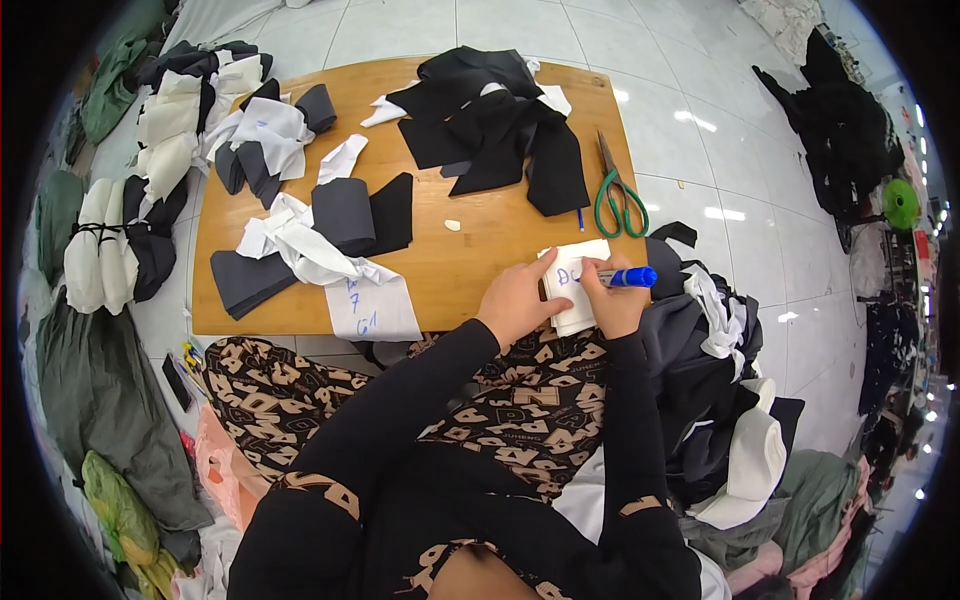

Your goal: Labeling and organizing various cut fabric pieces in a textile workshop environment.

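Observation:
My right hand [612, 298] grips a blue marker [630, 277], its tip touching a white fabric piece [578, 262] that lies at the right front of the low wooden table [480, 250]. Blue marks show on the white piece beside the tip. My left hand [515, 300] lies flat on the same piece, thumb stretched up along its left edge, pressing it down. Both of my forearms are in black sleeves and come in from below.
Green-handled scissors [618, 195] lie near the table's right edge. A heap of black fabric pieces [490, 120] sits at the back, grey and white pieces [320, 235] at the left. Tied fabric bundles [115, 245] lie on the tiled floor left; a black-and-white pile [715, 390] lies right.

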Demonstrator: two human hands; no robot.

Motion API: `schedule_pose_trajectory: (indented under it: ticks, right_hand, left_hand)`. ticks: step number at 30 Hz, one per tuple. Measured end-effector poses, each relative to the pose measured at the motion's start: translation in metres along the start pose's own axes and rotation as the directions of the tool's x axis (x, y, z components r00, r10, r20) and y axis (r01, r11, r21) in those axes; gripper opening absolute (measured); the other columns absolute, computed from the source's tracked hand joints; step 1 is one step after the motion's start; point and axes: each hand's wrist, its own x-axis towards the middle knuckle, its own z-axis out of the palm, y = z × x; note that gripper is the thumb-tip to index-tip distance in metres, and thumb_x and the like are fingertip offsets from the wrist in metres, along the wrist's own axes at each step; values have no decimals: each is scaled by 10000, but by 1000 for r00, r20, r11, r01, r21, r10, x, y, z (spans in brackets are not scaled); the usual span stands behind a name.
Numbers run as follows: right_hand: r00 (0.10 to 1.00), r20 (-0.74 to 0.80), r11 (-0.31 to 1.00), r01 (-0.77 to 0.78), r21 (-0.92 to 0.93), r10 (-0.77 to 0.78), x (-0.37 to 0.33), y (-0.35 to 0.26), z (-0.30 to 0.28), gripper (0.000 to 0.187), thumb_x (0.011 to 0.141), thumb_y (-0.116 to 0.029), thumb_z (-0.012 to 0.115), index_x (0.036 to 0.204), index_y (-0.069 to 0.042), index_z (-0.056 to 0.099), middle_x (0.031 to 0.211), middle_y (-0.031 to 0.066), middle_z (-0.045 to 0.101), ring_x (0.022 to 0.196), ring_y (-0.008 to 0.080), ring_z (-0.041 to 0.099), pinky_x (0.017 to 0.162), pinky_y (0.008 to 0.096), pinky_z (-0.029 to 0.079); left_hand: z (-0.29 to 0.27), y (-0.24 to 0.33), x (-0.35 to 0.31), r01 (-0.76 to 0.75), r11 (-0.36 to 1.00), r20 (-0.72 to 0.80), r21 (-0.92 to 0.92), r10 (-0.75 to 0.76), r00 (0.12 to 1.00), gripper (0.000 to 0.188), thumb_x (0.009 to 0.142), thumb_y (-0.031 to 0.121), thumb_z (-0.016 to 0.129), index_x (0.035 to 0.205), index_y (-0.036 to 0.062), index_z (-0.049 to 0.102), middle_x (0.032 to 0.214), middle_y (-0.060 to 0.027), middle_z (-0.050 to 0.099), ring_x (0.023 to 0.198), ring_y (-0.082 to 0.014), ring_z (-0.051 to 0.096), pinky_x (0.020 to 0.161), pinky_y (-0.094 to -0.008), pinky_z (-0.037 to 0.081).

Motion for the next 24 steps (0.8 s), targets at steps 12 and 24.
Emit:
schedule_pose_trajectory:
  ticks: [12, 24]
  right_hand:
    - [995, -22, 991, -99, 89, 101, 0, -14, 5, 246, 789, -160, 779, 730, 11, 613, 708, 96, 672, 616, 104, 605, 552, 257, 459]
    - [994, -102, 995, -51, -81, 42, 4, -9, -4, 232, 796, -161, 767, 740, 11, 621, 652, 95, 648, 566, 116, 589, 522, 262, 431]
  left_hand:
    - [1, 3, -1, 30, 997, 20, 69, -31, 999, 805, 720, 369, 781, 1359, -15, 478, 839, -204, 642, 759, -324, 632, 705, -379, 495]
    - [-9, 13, 0, 119, 989, 122, 92, -129, 984, 788, 740, 384, 747, 1381, 25, 461, 946, -212, 655, 904, -354, 633, 791, -422, 498]
